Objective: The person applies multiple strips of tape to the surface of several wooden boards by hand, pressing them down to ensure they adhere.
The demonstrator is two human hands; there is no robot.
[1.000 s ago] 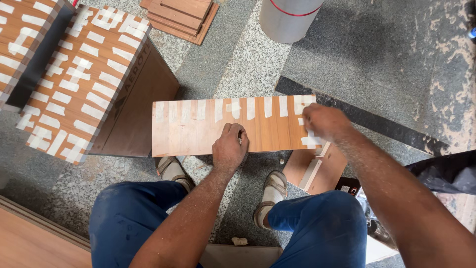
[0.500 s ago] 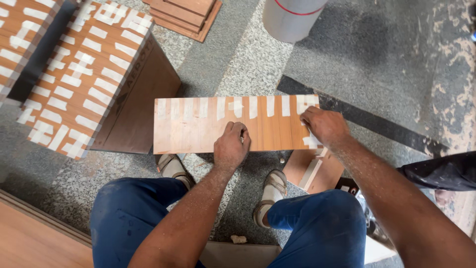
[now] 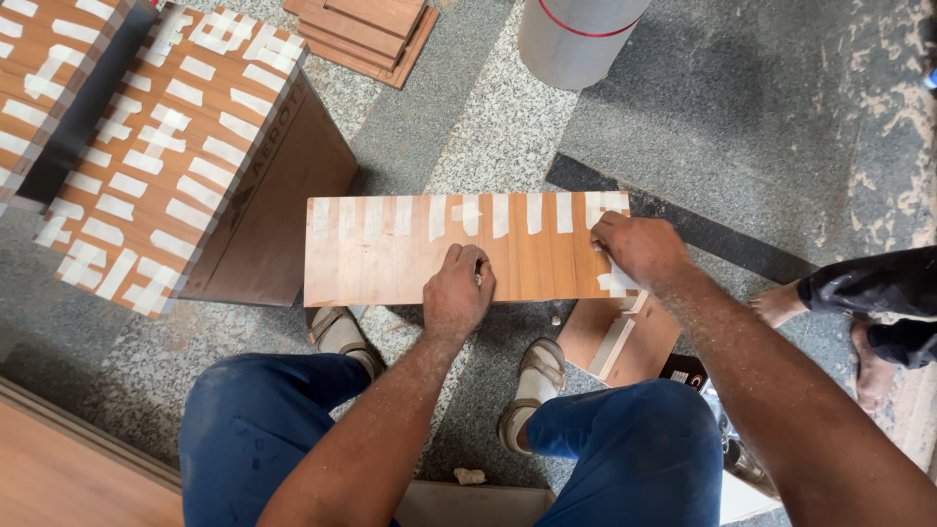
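Wooden panel (image 3: pixel 390 256) | left hand (image 3: pixel 457 293) pressing on it | right hand (image 3: pixel 636 249) pinching tape (image 3: pixel 615 283) at edge

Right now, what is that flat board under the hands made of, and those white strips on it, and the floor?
The board looks like thin wood veneer or laminate: orange-brown, straight grain lines, matte. The white strips seem to be paper masking tape, dull and slightly see-through. The floor looks like speckled grey stone, probably granite, dusty. The left hand presses on the board; the right hand is at a strip.
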